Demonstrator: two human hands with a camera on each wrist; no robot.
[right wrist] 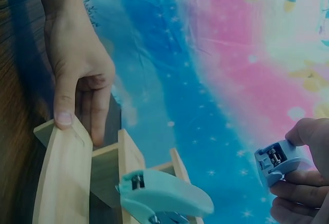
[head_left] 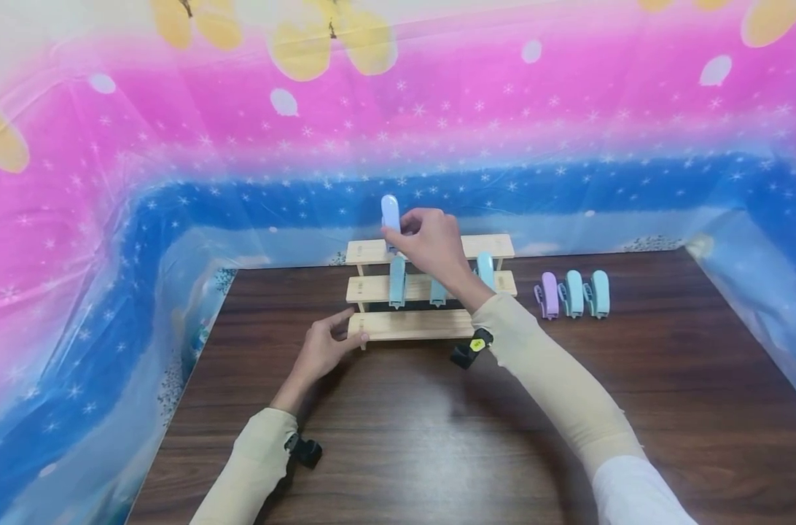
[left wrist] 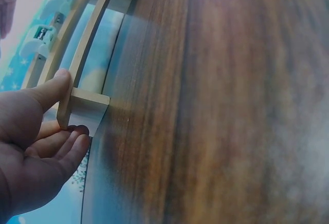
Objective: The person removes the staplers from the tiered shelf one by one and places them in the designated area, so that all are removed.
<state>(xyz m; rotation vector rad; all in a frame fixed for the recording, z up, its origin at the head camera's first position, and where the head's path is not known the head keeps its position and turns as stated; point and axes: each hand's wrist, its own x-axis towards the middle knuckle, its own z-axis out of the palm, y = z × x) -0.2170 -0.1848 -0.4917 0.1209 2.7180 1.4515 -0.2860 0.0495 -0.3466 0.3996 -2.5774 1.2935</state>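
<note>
A three-tier wooden rack stands on the table. My left hand grips the left end of its lowest shelf, the thumb on top and the fingers around the end in the left wrist view. Over the left part of the top shelf, my right hand pinches a pale blue hole punch. The right wrist view shows the punch apart from the rack, its spring exposed. On the middle shelf sit a teal hole punch, another teal punch and a third teal punch, the latter two partly behind my right hand and arm.
Right of the rack, a purple hole punch, a teal punch and another teal punch stand in a row on the dark wooden table. A patterned cloth hangs behind and along the sides.
</note>
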